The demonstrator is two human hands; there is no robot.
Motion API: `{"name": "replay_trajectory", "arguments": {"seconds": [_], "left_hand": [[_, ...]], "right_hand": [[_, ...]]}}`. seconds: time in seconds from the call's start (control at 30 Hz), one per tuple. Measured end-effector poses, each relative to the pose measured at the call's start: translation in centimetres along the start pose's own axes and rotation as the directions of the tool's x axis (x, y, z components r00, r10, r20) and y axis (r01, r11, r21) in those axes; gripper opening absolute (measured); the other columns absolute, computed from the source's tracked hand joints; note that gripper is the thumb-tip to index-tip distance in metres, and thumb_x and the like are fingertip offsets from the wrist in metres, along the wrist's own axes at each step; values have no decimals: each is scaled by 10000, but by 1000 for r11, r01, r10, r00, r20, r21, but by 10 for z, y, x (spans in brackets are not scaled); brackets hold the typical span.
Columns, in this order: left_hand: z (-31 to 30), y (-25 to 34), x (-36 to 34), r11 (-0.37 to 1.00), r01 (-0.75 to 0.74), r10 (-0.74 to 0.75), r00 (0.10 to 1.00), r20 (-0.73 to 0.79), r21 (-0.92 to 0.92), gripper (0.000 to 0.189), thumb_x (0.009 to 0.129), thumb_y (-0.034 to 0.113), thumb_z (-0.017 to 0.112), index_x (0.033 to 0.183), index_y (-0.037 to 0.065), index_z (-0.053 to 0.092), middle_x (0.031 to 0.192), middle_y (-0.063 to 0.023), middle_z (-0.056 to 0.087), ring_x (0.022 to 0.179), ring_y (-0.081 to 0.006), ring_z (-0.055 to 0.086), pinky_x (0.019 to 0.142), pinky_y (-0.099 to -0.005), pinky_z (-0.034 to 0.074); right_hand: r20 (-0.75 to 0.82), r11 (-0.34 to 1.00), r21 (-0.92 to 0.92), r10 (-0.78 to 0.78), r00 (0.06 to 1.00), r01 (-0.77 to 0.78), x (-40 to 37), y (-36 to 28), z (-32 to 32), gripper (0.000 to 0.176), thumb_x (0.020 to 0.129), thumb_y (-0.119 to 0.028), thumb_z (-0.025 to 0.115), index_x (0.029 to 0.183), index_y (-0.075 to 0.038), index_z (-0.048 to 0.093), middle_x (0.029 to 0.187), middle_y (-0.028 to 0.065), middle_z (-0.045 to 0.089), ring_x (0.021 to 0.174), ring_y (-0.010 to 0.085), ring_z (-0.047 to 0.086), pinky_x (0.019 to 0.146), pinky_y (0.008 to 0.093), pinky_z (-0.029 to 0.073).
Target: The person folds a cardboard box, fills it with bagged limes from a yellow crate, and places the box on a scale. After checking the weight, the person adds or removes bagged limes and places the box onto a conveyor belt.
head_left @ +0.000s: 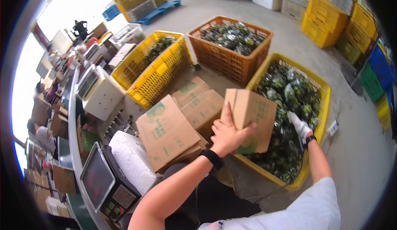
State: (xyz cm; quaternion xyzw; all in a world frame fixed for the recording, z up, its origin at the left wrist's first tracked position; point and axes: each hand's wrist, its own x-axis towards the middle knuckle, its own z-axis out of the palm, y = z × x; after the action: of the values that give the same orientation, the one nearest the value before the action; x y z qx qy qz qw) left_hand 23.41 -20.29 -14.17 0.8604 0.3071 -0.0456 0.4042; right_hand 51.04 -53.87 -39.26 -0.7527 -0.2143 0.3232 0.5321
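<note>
My bare left hand grips a small cardboard box with green print, its thumb and fingers spread over the near side. The box is held above the left edge of a yellow crate full of dark green items in clear wrap. My right hand, in a white glove, reaches down onto these items at the crate's right side; its fingertips are hidden among them. Flat cartons with green print lie to the left of the held box, beside more cardboard.
An orange crate of similar wrapped items and a yellow crate stand ahead. A scale with a screen is at the lower left, beside white foam. Stacked yellow crates stand back right. Several people are far left.
</note>
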Motion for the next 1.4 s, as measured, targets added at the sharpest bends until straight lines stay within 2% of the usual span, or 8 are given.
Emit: {"name": "replay_trajectory", "arguments": {"seconds": [0.3, 0.63, 0.8, 0.9, 0.97, 1.07, 1.23, 1.4], "left_hand": [[29, -28, 7, 923, 182, -111, 970, 218, -339, 1395, 670, 942, 616, 1637, 325, -179, 1460, -435, 288, 1383, -553, 322, 1110, -658, 269], [43, -8, -17, 942, 127, -63, 976, 209, -310, 1361, 707, 913, 625, 1643, 315, -162, 1414, -493, 278, 1354, -594, 320, 1123, -628, 262], [15, -45, -14, 407, 208, 102, 957, 271, -889, 783, 1023, 531, 581, 1586, 83, 274, 1529, -121, 481, 1355, -240, 533, 1071, -393, 501], [-12, -64, -32, 67, 506, 204, 837, 508, -860, 685, 1017, 571, 561, 1474, 64, 504, 1442, -121, 603, 1295, -259, 601, 1124, -431, 458], [-19, -74, -40, -63, 564, 256, 807, 533, -823, 693, 1008, 589, 566, 1477, 82, 510, 1431, -105, 616, 1305, -267, 595, 1147, -448, 426], [-21, -93, -44, -182, 569, 373, 795, 479, -802, 688, 990, 658, 531, 1449, 146, 570, 1435, -96, 618, 1300, -285, 593, 1146, -496, 402], [-29, -116, -53, -274, 548, 510, 780, 363, -790, 621, 999, 661, 509, 1412, 210, 616, 1390, -51, 656, 1275, -267, 612, 1113, -523, 430], [-61, -139, -78, -361, 398, 447, 868, 218, -843, 579, 1008, 606, 551, 1318, 137, 684, 1224, -79, 736, 1079, -225, 714, 953, -403, 582]], "right_hand": [[164, 553, 791, 222, 961, -263, -44, -68, 87, 618, 1032, -590, 517, 1445, -134, 570, 1378, 58, 646, 1153, 246, 647, 985, 424, 532], [19, 474, 880, 35, 999, -34, -57, -95, 116, 574, 1071, -458, 485, 1498, -75, 490, 1428, 99, 602, 1230, 300, 624, 1031, 401, 518], [91, 945, 259, -229, 969, 199, -72, -195, 121, 533, 1005, -196, 507, 1504, -14, 454, 1482, 191, 552, 1262, 311, 619, 1080, 400, 498], [334, 542, -642, -439, 834, 542, -110, -319, 133, 587, 935, -77, 566, 1513, -64, 461, 1526, 231, 493, 1275, 366, 608, 1059, 386, 513], [419, 277, -683, -609, 673, 676, -105, -348, 140, 505, 970, -120, 580, 1473, -101, 527, 1524, 224, 493, 1161, 413, 656, 937, 372, 578], [161, 970, -96, -205, 965, 222, -150, -456, 169, 367, 1076, -257, 522, 1389, -82, 598, 1246, 108, 696, 879, 187, 709, 757, 289, 595], [-202, 934, 9, -347, 916, 356, -104, -416, 148, 263, 1061, -287, 569, 1198, -79, 655, 1047, -7, 685, 849, 51, 639, 713, 244, 546], [-1, 551, -827, 199, 980, -112, -33, -306, 159, 1101, 768, -740, 728, 1606, -150, 326, 1493, 268, 511, 1390, 415, 500, 1145, 472, 416]]}}
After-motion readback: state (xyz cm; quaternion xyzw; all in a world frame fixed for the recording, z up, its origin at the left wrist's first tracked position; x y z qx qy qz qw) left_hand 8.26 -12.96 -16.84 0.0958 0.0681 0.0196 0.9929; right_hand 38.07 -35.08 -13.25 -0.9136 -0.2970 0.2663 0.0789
